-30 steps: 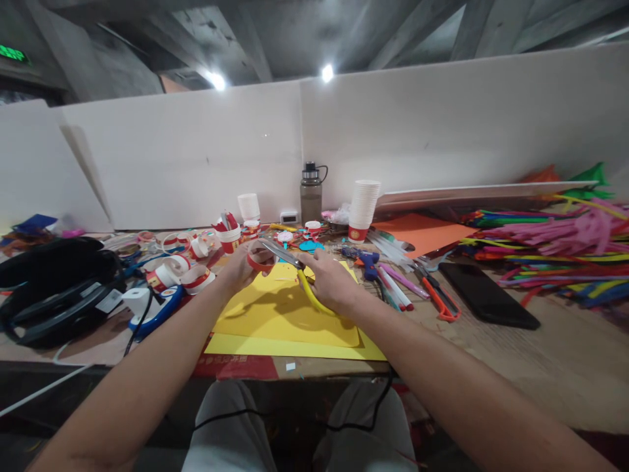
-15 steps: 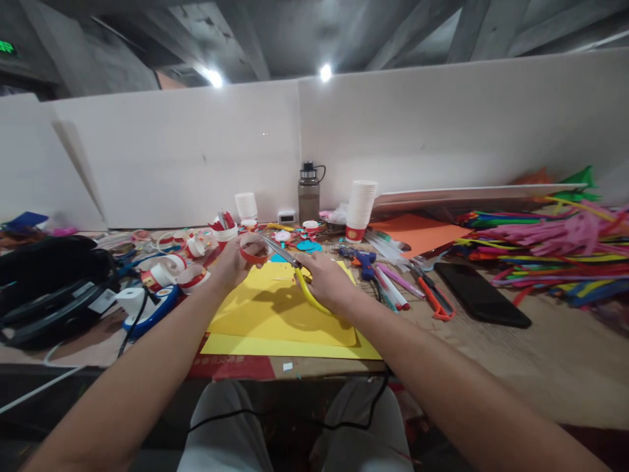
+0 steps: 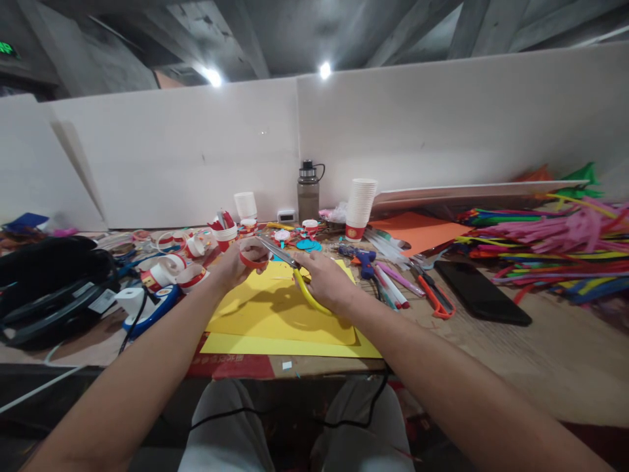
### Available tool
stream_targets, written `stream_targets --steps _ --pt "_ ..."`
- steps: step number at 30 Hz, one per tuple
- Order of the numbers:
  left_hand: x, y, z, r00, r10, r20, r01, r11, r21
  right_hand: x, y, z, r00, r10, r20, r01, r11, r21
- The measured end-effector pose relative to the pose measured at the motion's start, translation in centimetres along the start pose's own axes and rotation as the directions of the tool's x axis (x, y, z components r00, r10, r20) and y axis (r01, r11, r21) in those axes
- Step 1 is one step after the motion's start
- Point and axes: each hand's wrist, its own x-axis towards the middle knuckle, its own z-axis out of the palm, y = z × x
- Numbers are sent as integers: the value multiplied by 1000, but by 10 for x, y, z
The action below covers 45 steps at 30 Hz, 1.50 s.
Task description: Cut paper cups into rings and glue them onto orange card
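My left hand [image 3: 232, 265] is closed on a red and white paper cup piece [image 3: 254, 263], which looks like a cut ring of cup wall. In my right hand [image 3: 324, 278] is a pair of scissors [image 3: 308, 294] with yellow handles. Their metal blades point left and reach the ring's upper edge; whether they bite into the paper I cannot tell. Yellow paper sheets [image 3: 275, 321] lie on the table beneath both hands. More cut cup rings [image 3: 164, 272] rest to the left of my left hand.
At the back stand a grey bottle [image 3: 308, 193] and a stack of paper cups [image 3: 361, 210]. Right of my hands lie a blue glue gun [image 3: 362, 261], markers [image 3: 392, 286], orange-handled scissors [image 3: 436, 295] and a black phone [image 3: 481, 293]. Colourful pipe cleaners [image 3: 555, 242] pile up far right.
The scissors' blades have shifted slightly left over the paper ring, and the ring has tilted a little in my left hand. Otherwise both hands stay in nearly the same place.
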Motion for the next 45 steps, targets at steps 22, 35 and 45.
stream_targets --steps 22,35,45 --pt "1 -8 3 995 -25 -100 15 995 -94 -1 -4 -2 997 82 7 -82 996 -21" --pt "1 -3 -2 997 -62 -37 59 996 -74 0 -1 -1 1000 25 -13 -25 1000 6" --pt "4 -9 -4 989 12 -149 -24 996 -82 -1 -1 1 995 102 -11 -102 994 -28"
